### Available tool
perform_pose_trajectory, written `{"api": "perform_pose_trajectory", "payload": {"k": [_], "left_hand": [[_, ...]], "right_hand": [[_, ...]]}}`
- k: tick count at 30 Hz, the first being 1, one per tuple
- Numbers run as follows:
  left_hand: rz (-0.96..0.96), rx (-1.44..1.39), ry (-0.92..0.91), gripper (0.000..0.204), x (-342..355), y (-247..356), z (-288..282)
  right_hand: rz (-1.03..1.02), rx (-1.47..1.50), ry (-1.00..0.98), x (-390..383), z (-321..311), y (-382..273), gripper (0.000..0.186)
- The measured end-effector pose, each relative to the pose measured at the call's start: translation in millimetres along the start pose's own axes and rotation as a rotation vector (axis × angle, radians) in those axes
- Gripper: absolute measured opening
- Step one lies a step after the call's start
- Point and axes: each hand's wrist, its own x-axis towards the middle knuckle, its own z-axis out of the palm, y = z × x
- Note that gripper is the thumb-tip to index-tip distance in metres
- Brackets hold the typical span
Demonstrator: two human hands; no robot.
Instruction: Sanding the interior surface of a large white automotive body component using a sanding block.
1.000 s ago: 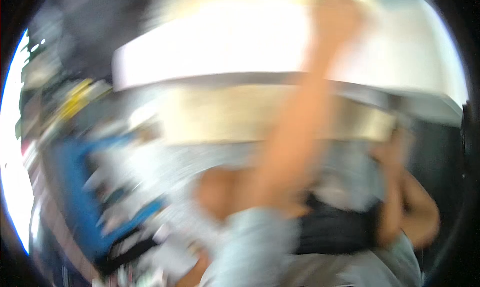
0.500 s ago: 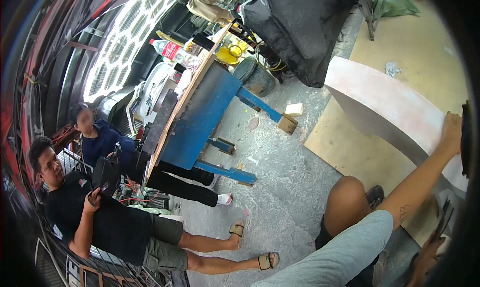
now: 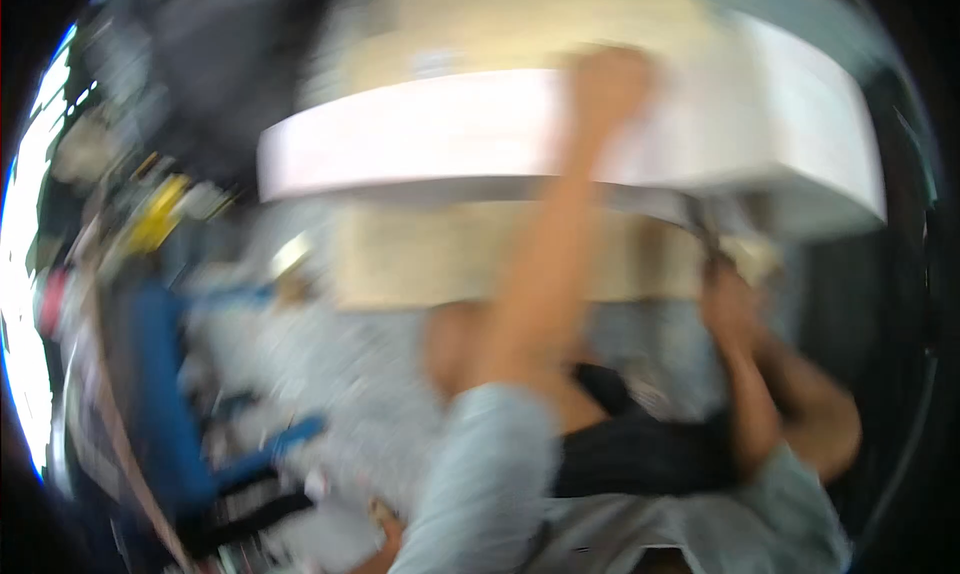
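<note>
A long curved white panel [image 3: 420, 129] stretches across the upper middle, joined at its right end to a white box-like part [image 3: 825, 124]. My left arm reaches up and over it. My left hand [image 3: 612, 84] is closed over the far edge of the panel, its fingers smeared by motion. Below the panel's right part, my right hand [image 3: 730, 299] holds a slim dark tool [image 3: 700, 219], which points up toward the panel's underside. The blur hides what kind of tool it is.
Tan sheet boards [image 3: 430, 259] lie on the grey floor under and behind the panel. At the left stands a blue-framed workbench [image 3: 165, 394]. Behind it are yellow items [image 3: 160, 214] and a dark covered bulk [image 3: 230, 64]. Another person's foot [image 3: 380, 514] shows at the lower left.
My view has swung right, bringing the panel and both hands toward the middle. The workbench has slid to the left edge, and the standing people are mostly out of view. My left hand stays on the panel.
</note>
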Motion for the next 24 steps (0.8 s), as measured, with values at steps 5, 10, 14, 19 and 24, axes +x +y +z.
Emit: {"api": "perform_pose_trajectory", "payload": {"k": [5, 10, 14, 19, 24], "left_hand": [[-0.209, 0.095, -0.276, 0.056, 16, -27, -56], [-0.39, -0.04, -0.405, 0.064, 36, 23, -68], [-0.262, -0.033, -0.329, 0.064, 32, 15, -63], [-0.222, 0.021, -0.294, 0.065, 31, 10, -61], [-0.297, 0.026, -0.319, 0.066, 29, 5, -71]], "right_hand": [[0.037, 0.07, 0.34, -24, 69, 52, 0.059], [0.37, 0.304, 0.112, -31, -12, 82, 0.072], [0.114, 0.22, 0.097, -34, 14, 52, 0.069], [0.369, 0.29, 0.227, -21, 11, 46, 0.067], [0.29, 0.394, 0.142, -19, -3, 70, 0.062]]}}
